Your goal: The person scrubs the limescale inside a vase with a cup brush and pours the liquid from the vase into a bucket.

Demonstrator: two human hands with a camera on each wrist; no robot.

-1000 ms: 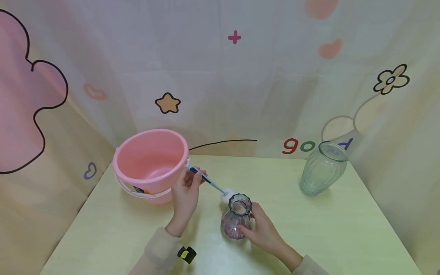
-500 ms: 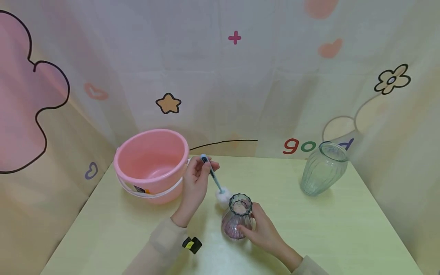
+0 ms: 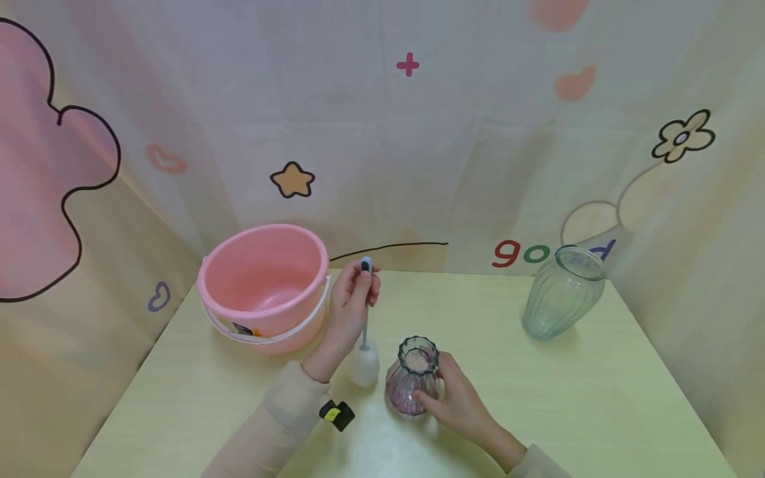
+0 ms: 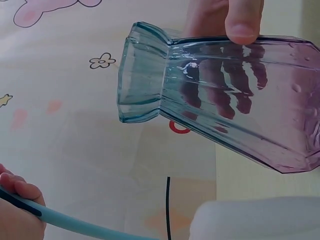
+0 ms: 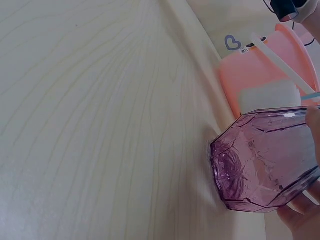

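My left hand (image 3: 345,312) pinches the handle of a sponge bottle brush (image 3: 363,367). The brush hangs upright, its white sponge head down, left of a small ribbed glass vase (image 3: 399,385) and apart from it. Fingers and thumb of my right hand (image 3: 463,405) grip this vase around its body from the right. In the left wrist view the vase (image 4: 285,100) shades from blue-green at the rim to purple at the base, with my fingers showing through the glass. The right wrist view has the sponge head (image 5: 270,97) behind the vase's purple base (image 5: 227,172).
Behind my left hand stands a pink bucket (image 3: 293,332) with a white handle (image 3: 299,326). A larger clear greenish glass vase (image 3: 562,299) is at the back right of the pale wooden table (image 3: 597,411). Printed curtains (image 3: 382,166) enclose the back and sides.
My left hand has moved right and away from me, swinging the brush from slanted to upright. The sponge head has shifted left, away from the small vase. My right hand and that vase have stayed put.
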